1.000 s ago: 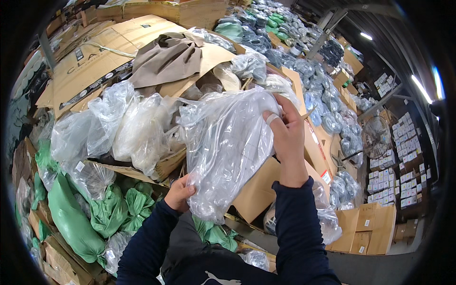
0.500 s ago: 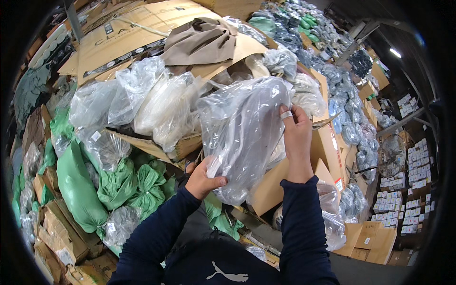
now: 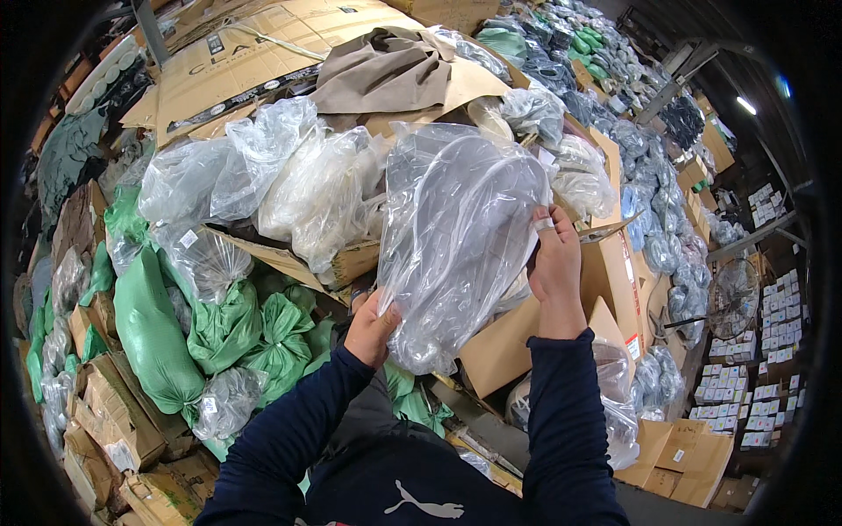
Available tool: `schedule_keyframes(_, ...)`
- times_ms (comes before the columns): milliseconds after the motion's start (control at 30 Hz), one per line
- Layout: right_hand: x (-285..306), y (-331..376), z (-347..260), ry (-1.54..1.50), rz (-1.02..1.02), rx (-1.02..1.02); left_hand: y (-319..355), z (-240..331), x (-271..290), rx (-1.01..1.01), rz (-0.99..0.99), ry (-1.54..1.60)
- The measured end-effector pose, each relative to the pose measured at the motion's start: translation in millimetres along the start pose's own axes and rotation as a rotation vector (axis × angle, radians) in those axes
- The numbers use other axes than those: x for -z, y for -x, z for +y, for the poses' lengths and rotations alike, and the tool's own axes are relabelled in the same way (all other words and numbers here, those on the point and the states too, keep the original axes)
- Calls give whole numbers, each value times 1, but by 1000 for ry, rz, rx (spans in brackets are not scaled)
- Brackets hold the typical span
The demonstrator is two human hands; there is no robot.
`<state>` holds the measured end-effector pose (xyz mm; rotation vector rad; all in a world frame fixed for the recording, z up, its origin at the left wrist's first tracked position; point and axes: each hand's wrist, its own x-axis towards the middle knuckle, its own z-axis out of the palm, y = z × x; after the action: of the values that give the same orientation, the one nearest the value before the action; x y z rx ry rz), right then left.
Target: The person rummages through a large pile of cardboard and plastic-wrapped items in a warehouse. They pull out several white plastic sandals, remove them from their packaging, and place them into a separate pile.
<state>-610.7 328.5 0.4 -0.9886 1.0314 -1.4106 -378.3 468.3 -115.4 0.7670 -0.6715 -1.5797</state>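
While the left hand (image 3: 373, 333) pinches the lower left edge of a clear plastic bag (image 3: 465, 237), the right hand (image 3: 557, 259) grips its right edge between thumb and fingers, so both hands are closed on it. In the head view, the bag is held up over an open cardboard box (image 3: 610, 272), hiding much of its middle; pale, curved shapes show through the plastic, but what they are I cannot tell. A cardboard flap (image 3: 500, 346) slants under the bag on the box's near right side, between the two forearms. Whitish plastic bags (image 3: 320, 197) crowd the box's left side, close beside the held bag, and sag over its near left edge. Beyond the far edge, a brown cloth (image 3: 386, 74) lies crumpled on flat cardboard (image 3: 263, 53). Stuffed green bags (image 3: 158, 342) are piled below the near left edge. Past the right edge runs a long heap of grey bags (image 3: 658, 210), and farther right stand a round fan (image 3: 735, 298) and stacks of small white boxes (image 3: 776, 337).
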Motion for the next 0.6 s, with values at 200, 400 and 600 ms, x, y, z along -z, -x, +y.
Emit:
schedule_keyframes(200,4,3,4,-77,-35,12,5,-5,-2,-12,-49,23)
schedule_keyframes(400,8,36,71,218,-84,-187,19,-39,4,350,-229,-518)
schedule_keyframes(600,0,95,156,261,-142,-403,18,-61,27,383,-4,-300)
